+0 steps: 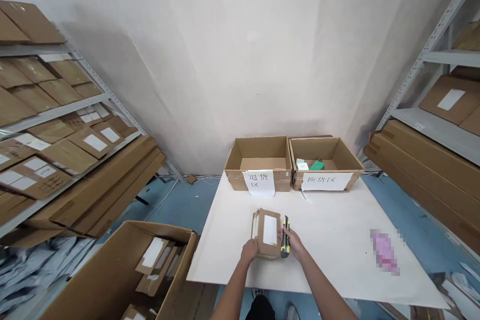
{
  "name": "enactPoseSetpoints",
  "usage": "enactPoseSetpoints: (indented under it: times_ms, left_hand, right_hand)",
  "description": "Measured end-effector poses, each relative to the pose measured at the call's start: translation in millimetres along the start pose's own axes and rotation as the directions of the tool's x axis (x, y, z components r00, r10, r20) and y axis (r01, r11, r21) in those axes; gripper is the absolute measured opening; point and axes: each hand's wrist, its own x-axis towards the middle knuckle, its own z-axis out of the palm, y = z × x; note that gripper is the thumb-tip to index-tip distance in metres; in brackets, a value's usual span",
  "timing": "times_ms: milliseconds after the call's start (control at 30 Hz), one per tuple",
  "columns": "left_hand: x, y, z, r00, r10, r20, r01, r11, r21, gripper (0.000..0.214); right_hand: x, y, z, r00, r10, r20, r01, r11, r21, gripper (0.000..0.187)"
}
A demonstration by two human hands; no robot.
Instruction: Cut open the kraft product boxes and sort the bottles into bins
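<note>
A small brown cardboard box [268, 250] with a white label on top rests on the white table in front of me. My left hand [250, 249] grips its left side, fingers closed around the edge. In my right hand [294, 244] is a black and yellow utility knife [285, 235], held upright along the right side of the box. Some fingertips of that hand reach to the box's edge. Whether the knife's blade is out I cannot tell.
Two open cartons with handwritten paper signs, a left carton [258, 178] and a right carton [326, 181] with small boxes inside, stand at the table's [322, 230] back. A large carton [112, 260] of parcels is at left. Shelves flank both sides. A blurred pink item [385, 250] lies right.
</note>
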Motion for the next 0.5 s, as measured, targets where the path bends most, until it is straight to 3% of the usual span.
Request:
enactPoseSetpoints:
  times_ms: [100, 167, 233, 367, 500]
  left_hand:
    - [7, -22, -8.1, 0.997, -0.064, -0.036, 0.058, 0.988, -0.145, 0.059]
    - [11, -32, -3.1, 0.994, -0.104, -0.028, 0.094, 0.965, -0.245, 0.059]
    - [16, -38, 7.7, 0.993, -0.115, -0.002, 0.109, 0.946, -0.306, 0.074]
    - [31, -40, 30.2, 1.000, 0.011, 0.003, -0.009, 0.929, -0.370, 0.088]
    - [47, -32, 36.5, 0.996, 0.082, 0.030, -0.064, 0.920, -0.386, 0.086]
  right_hand:
    - [-1, 12, 10, 0.995, -0.008, -0.096, 0.000, 0.997, -0.081, 0.071]
    - [-1, 22, 17, 0.989, -0.027, -0.148, 0.002, 0.985, -0.170, 0.072]
    - [0, 32, 26, 0.989, -0.024, -0.144, -0.007, 0.978, -0.210, 0.074]
    - [1, 49, 42, 0.997, -0.004, -0.077, -0.011, 0.982, -0.189, 0.075]
    - [0, 47, 45, 0.974, -0.052, -0.222, -0.008, 0.966, -0.259, 0.074]
